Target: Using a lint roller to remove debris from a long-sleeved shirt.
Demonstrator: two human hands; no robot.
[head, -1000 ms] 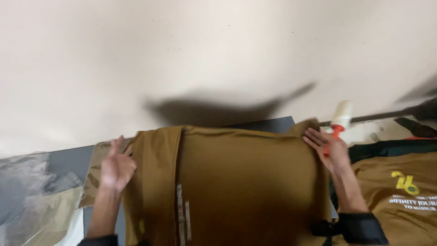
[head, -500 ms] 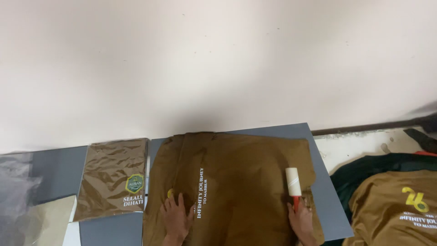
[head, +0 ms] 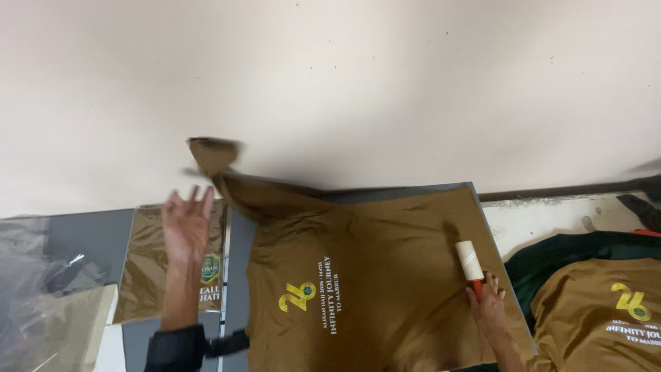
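Observation:
A brown T-shirt (head: 385,275) with a yellow and white print lies spread on a grey board (head: 237,275). Its left sleeve (head: 213,155) is flung up in the air, blurred. My left hand (head: 186,224) is raised beside that sleeve, fingers spread, holding nothing. My right hand (head: 490,308) rests on the shirt's right side and grips the red handle of a lint roller (head: 469,260), whose white roll lies on the fabric.
A bagged, folded brown shirt (head: 148,269) lies left of the board. Clear plastic bags (head: 34,275) pile at the far left. More brown printed shirts (head: 606,310) lie at the right on dark cloth. A pale wall (head: 344,83) fills the upper view.
The shirt has been opened out and its printed front now shows. My left hand left the fabric and rose as the sleeve flew up. The roller moved right.

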